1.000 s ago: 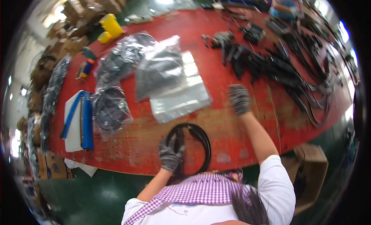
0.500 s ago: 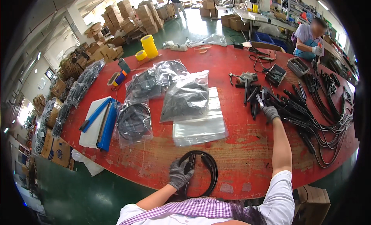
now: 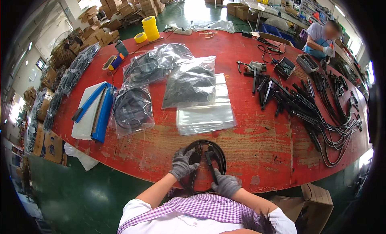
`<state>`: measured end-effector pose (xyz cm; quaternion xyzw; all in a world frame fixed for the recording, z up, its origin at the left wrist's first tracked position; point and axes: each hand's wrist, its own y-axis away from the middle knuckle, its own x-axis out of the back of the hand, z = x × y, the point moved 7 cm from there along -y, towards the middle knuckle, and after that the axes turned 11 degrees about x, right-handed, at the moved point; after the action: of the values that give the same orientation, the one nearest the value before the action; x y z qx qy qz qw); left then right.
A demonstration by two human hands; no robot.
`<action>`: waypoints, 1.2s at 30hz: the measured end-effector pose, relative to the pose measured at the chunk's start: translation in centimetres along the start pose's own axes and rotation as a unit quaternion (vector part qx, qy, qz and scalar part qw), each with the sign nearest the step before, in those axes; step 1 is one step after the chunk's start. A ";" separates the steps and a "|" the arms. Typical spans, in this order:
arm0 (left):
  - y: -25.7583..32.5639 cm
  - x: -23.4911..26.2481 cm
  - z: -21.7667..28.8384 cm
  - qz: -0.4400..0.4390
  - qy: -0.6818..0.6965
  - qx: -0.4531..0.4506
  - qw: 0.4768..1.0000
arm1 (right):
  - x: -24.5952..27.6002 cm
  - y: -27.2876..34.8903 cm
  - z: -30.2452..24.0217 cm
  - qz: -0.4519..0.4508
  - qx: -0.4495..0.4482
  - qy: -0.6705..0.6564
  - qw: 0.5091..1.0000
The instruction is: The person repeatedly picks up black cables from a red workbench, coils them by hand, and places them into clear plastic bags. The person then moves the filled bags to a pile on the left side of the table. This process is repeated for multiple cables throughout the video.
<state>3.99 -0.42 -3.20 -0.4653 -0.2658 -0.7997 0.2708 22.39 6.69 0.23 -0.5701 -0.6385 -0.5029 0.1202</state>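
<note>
A coil of black cable (image 3: 224, 158) lies at the near edge of the red table, directly in front of me. My left hand (image 3: 183, 164), in a grey glove, grips the coil's left side, where a black connector lies along the cable. My right hand (image 3: 227, 184), also gloved, is closed round the lower end of a black clamp-like handle (image 3: 210, 165). That handle lies inside the ring, beside the connector. Further right spreads a pile of similar black handles (image 3: 295, 98) with grey cables. Clear plastic bags (image 3: 207, 119) lie flat beyond the coil.
Bagged coils (image 3: 132, 109) and a filled bag (image 3: 191, 83) lie mid-table. A blue and white bag sealer (image 3: 102, 113) stands left; yellow tape rolls (image 3: 150, 28) stand behind. Small parts bins (image 3: 284, 68) are at the right. A co-worker (image 3: 319, 39) works at the far right.
My right hand has come back from the pile at the right to the coil, bringing a black clamp-like handle. My left hand stays on the coil. The view has tilted down slightly.
</note>
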 end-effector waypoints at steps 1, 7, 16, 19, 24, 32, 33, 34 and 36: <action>0.1 0.2 -0.2 0.000 0.007 0.003 1.000 | -0.4 -0.8 -0.7 0.001 -0.004 -0.003 1.000; 1.2 0.6 -0.2 0.003 0.014 0.002 1.000 | -4.2 -2.6 -1.1 -0.024 -0.026 -0.049 0.998; 1.2 0.1 -0.6 -0.003 0.026 -0.005 1.000 | -3.3 -1.5 -2.4 -0.042 -0.044 -0.124 0.990; 1.3 0.4 -0.5 0.001 0.029 -0.013 0.999 | -1.8 -1.5 -1.9 -0.026 -0.041 -0.053 0.997; 1.7 0.1 -0.6 -0.018 0.031 0.002 0.999 | 9.5 -5.8 1.7 0.308 0.165 -0.202 0.915; 1.6 1.5 -0.1 -0.026 0.101 -0.005 0.995 | 16.4 -21.9 6.5 0.332 0.173 0.028 0.927; 1.9 2.0 -0.9 0.015 0.149 -0.015 0.989 | 16.1 -22.4 7.1 0.335 0.125 0.016 0.934; 1.8 2.7 -1.5 0.026 0.158 -0.008 0.987 | 15.8 -23.3 7.6 0.321 0.103 0.011 0.941; 2.2 3.6 -2.8 0.039 0.183 0.011 0.982 | 15.7 -24.4 8.3 0.305 0.105 0.030 0.946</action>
<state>2.27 -4.53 -0.78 -0.3182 -0.2018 -0.8571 0.3512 0.11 26.49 -4.51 -0.7064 -0.4791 -0.3896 0.3459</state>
